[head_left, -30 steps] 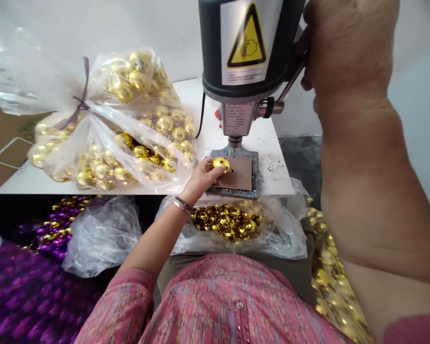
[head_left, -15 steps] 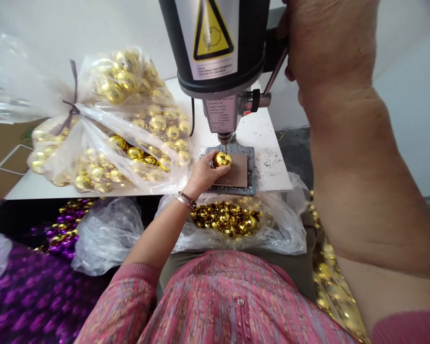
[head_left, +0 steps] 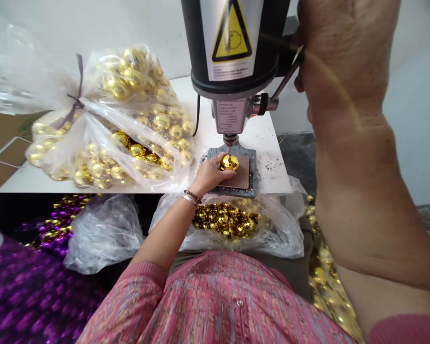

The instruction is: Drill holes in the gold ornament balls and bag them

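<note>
meanwhile, at the drill: my left hand (head_left: 211, 174) is clenched round a mirrored gold ball (head_left: 229, 163), fingers and thumb cupping it from the 9 o'clock side. the ball is nearly round, so it shows no long axis, and it sits on a brown pad (head_left: 242, 176) on the grey base plate (head_left: 253, 184) of a bench drill press (head_left: 232, 48). the drill bit (head_left: 229, 150) comes straight down at 12 o'clock from the ball, its tip at or just touching the gold surface; from up here i cannot tell which. my left hand is by far the nearer to the ball. my right hand (head_left: 347, 62), large in the frame at 2 o'clock, is closed round the feed lever (head_left: 289, 72) on the drill's right side, well above the ball and not touching it.

on the white table (head_left: 267, 138), a clear plastic bag (head_left: 109, 138) of gold balls, tied with a purple ribbon (head_left: 79, 76), lies at 10 o'clock, and black specks (head_left: 268, 165) dot the surface at 3 o'clock from the plate. below the table's edge at 6 o'clock, a second clear bag (head_left: 279, 234) holds faceted gold balls against my pink patterned top (head_left: 215, 306), with purple-and-gold beads (head_left: 57, 224) off at 8 o'clock.
</note>
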`<state>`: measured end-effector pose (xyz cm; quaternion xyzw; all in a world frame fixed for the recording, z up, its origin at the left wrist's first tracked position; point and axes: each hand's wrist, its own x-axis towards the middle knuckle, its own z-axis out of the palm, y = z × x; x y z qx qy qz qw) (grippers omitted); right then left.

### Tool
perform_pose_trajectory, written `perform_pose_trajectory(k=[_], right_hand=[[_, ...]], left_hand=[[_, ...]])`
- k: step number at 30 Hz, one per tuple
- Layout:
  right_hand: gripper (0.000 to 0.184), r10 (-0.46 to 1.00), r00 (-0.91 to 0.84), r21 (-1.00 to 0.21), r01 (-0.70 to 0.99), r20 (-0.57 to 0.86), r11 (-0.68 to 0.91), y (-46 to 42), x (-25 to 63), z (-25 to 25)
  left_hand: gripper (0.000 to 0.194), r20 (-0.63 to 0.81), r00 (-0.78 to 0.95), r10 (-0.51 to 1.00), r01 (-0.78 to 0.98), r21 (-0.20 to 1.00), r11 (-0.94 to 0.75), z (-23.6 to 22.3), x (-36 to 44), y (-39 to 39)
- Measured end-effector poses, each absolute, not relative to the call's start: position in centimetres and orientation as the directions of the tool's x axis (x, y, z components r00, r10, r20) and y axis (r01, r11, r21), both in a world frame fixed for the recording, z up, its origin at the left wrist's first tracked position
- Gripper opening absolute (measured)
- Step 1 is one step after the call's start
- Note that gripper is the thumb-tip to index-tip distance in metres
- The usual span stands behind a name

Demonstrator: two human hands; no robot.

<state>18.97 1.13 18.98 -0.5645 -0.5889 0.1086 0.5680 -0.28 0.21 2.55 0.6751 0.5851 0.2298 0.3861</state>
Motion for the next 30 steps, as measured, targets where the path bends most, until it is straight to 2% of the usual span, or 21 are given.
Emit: perform_pose_trajectory(k=[5,8,11,19,26,30], right_hand=[[0.024,0.642,0.295,-0.659,0.602,0.708,0.450,-2.3,17.6,16.7],[0.020,0.654,0.337,-0.675,0.639,0.677,0.369,-4.2,17.0,15.3],[0.015,0.662,0.325,-0.676,0.631,0.675,0.380,-4.9,16.9,14.4],[0.016,0.558,0.277,-0.562,0.700,0.782,0.440,-5.2,17.5,11.6],[0.014,0.402,0.215,-0.398,0.794,0.890,0.458,-5.2,17.5,8.5],[0.017,0.387,0.221,-0.398,0.787,0.895,0.470,-5.0,17.6,7.3]], left_hand=[[0.073,-0.118,0.213,0.970,0.584,0.811,-0.030,1.9,-0.4,0.2],[0.073,-0.112,0.215,0.970,0.603,0.797,-0.042,1.5,-0.3,0.2],[0.071,-0.099,0.204,0.974,0.614,0.788,-0.049,1.3,-0.2,0.2],[0.073,-0.096,0.212,0.973,0.620,0.782,-0.058,1.1,-0.2,0.2],[0.072,-0.075,0.218,0.973,0.637,0.767,-0.084,0.7,-0.2,0.1],[0.078,-0.081,0.221,0.972,0.630,0.772,-0.079,0.8,-0.2,0.1]])
